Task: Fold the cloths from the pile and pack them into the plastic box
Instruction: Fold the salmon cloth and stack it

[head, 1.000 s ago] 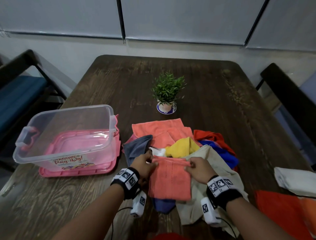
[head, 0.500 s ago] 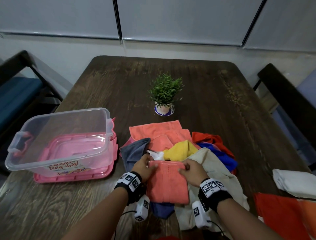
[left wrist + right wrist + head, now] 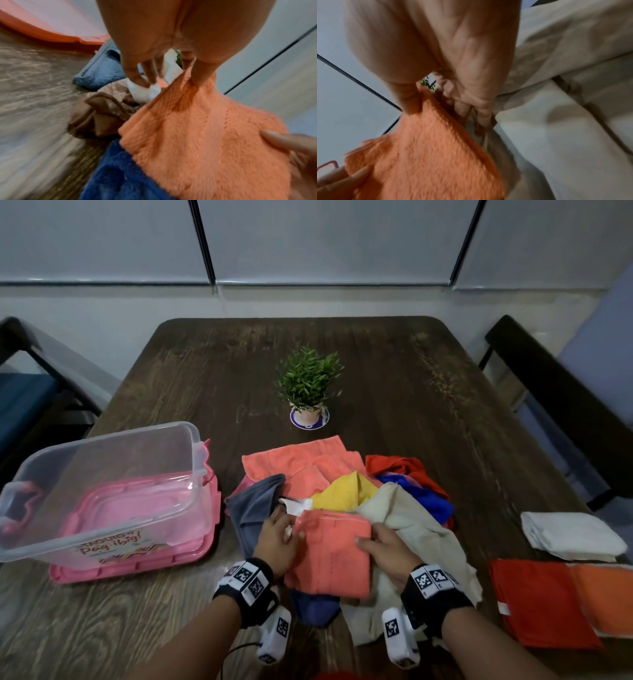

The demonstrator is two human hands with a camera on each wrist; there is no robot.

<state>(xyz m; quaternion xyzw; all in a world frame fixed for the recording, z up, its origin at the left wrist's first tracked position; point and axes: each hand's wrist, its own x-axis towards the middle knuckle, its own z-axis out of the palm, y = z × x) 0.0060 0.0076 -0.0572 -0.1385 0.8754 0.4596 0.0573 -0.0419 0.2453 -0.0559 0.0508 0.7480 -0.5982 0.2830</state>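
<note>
With my left hand (image 3: 279, 537) and right hand (image 3: 385, 547) now pinching its side edges, the folded salmon terry cloth (image 3: 334, 553) has narrowed since a second ago atop the pile near the counter's near edge, nearly ready for the clear plastic box (image 3: 102, 491).

A folded coral cloth (image 3: 334, 553) lies on top of the pile (image 3: 346, 501), a loose heap of grey, yellow, blue, red and cream cloths. Left of the pile stands the clear plastic box (image 3: 102, 491), open, upright on its pink lid (image 3: 137, 559).
</note>
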